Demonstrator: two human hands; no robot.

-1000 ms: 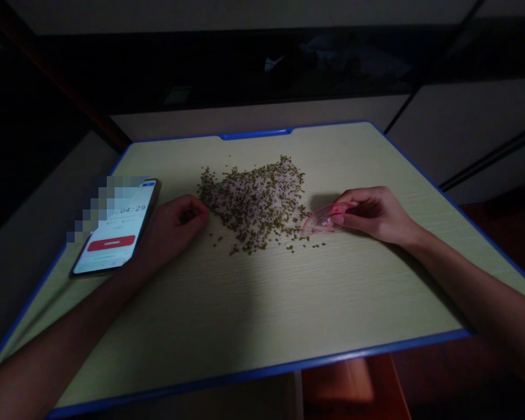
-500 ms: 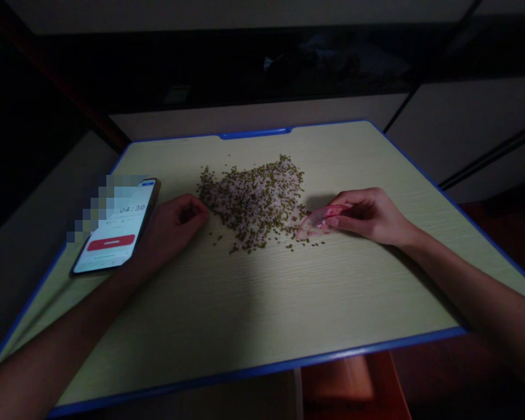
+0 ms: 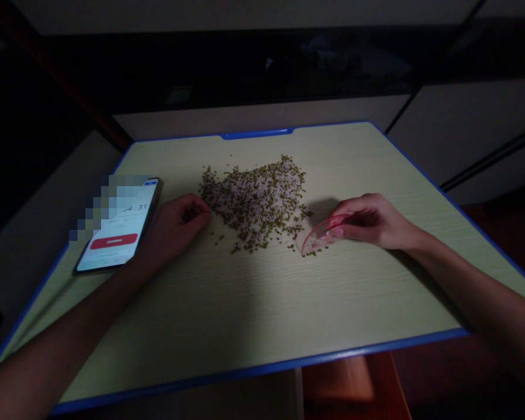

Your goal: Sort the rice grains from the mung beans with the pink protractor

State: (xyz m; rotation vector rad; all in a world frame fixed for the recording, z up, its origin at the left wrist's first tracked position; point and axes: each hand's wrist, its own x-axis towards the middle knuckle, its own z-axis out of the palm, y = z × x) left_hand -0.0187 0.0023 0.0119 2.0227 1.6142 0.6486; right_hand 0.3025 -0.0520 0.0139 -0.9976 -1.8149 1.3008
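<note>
A loose heap of small green beans mixed with pale grains point(image 3: 256, 201) lies in the middle of the table point(image 3: 254, 303). My right hand point(image 3: 371, 221) pinches a thin, clear pink plastic piece point(image 3: 321, 233), tilted with its edge on the table at the heap's right fringe. My left hand point(image 3: 177, 224) rests curled on the table at the heap's left edge, fingers closed; what they hold, if anything, is hidden.
A lit phone point(image 3: 118, 227) showing a timer and a red button lies flat beside my left hand. The table has a blue rim point(image 3: 262, 367). A few stray beans point(image 3: 236, 248) lie in front of the heap. The surroundings are dark.
My right hand has tilted the pink piece and shifted it slightly toward me along the heap's right fringe. The phone timer has advanced. My left hand has not moved.
</note>
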